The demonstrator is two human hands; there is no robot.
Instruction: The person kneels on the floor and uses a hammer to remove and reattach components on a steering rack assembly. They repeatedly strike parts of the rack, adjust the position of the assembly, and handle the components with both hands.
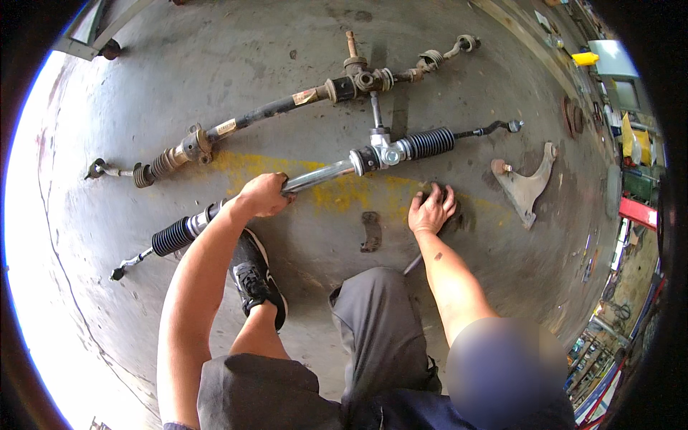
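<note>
My left hand [267, 194] grips the silvery tube of a clean steering rack [328, 176], which lies slanted across the floor with black rubber bellows [430, 143] near each end. Beyond it lies a second, dirty steering rack [269, 109], rusty and with stickers on its dark tube. My right hand [431, 208] is low over the floor, right of the clean rack's tube, fingers spread and pointing away from me; whether something is under the palm is hidden. A metal rod [413, 265] shows partly beside my right forearm. A flat, dark metal bracket [370, 231] lies between my hands.
A suspension control arm [524, 185] lies on the concrete at the right. Brake discs [572, 117] lie beyond it. Tools, a yellow bottle [585, 58] and cluttered shop equipment line the far right edge. A metal frame leg [75, 47] stands at the upper left. My shoe [255, 271] is close to the clean rack.
</note>
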